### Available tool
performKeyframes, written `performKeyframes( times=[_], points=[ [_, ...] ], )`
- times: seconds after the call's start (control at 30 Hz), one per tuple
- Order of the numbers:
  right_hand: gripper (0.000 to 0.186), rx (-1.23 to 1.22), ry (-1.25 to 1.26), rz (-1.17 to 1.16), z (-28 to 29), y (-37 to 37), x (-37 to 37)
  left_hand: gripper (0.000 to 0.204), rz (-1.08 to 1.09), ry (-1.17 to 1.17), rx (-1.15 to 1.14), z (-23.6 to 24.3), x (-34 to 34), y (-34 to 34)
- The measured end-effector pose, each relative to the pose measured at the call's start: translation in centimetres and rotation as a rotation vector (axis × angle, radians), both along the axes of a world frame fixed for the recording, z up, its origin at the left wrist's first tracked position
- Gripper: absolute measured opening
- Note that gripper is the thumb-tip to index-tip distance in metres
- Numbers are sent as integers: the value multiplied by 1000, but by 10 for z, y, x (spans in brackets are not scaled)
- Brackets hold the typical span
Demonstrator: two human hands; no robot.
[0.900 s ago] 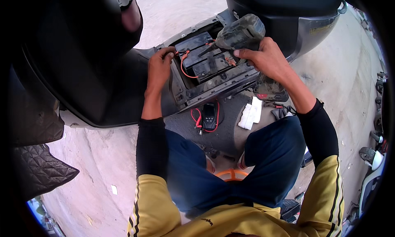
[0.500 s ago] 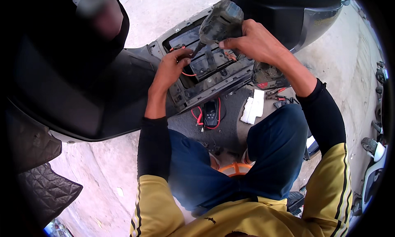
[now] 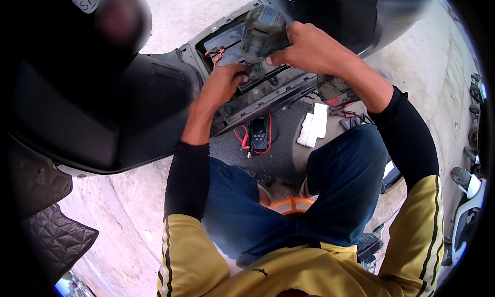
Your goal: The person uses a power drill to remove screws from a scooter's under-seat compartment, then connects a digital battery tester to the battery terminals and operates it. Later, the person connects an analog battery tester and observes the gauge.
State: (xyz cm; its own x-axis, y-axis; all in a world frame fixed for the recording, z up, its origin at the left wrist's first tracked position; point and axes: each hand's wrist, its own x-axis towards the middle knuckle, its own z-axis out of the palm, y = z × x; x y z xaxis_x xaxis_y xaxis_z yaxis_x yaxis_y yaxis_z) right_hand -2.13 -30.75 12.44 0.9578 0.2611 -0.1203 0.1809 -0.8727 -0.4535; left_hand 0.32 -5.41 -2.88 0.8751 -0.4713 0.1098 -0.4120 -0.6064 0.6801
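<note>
Black, dusty, rounded drill [image 3: 264,31]

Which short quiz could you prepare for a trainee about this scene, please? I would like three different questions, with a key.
1. Which hand grips the dusty power tool?

2. True or false: the white pieces lie to the right of the black handheld device in the picture.

3. What colour is the curved frame between the blue trouser legs?
a) green
b) orange
c) white

Key:
1. The right hand; the left hand is near the tool's front end.
2. True.
3. b
</note>
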Motion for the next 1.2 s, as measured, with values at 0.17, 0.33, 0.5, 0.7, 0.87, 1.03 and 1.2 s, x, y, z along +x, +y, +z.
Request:
performKeyframes(
  times=[0.17, 0.33, 0.5, 0.7, 0.87, 1.03, 1.2],
  points=[
    [54, -102, -106, 73, 5, 9, -3, 22, 1, -52, 39, -4, -1, 1],
    [48, -194, -121, 224, 19, 28, 1, 19, 76, -68, 3, -14, -6, 9],
    [44, -257, -212, 374, 19, 38, 17, 19, 161, -12, -31, -17, -11, 6],
    [34, -47, 284, 196, 20, 43, 21, 20, 173, -84, -65, -28, -8, 5],
    [29, 61, 339, 146, 5, 29, 28, 21, 173, -56, -35, -22, -6, 2],
    [26, -84, 233, 268, 11, 36, 32, 21, 162, -11, -64, -23, -5, 5],
    [25, -101, 204, 258, 14, 39, 29, 21, 139, 6, -55, -22, -4, 8]
  ],
)
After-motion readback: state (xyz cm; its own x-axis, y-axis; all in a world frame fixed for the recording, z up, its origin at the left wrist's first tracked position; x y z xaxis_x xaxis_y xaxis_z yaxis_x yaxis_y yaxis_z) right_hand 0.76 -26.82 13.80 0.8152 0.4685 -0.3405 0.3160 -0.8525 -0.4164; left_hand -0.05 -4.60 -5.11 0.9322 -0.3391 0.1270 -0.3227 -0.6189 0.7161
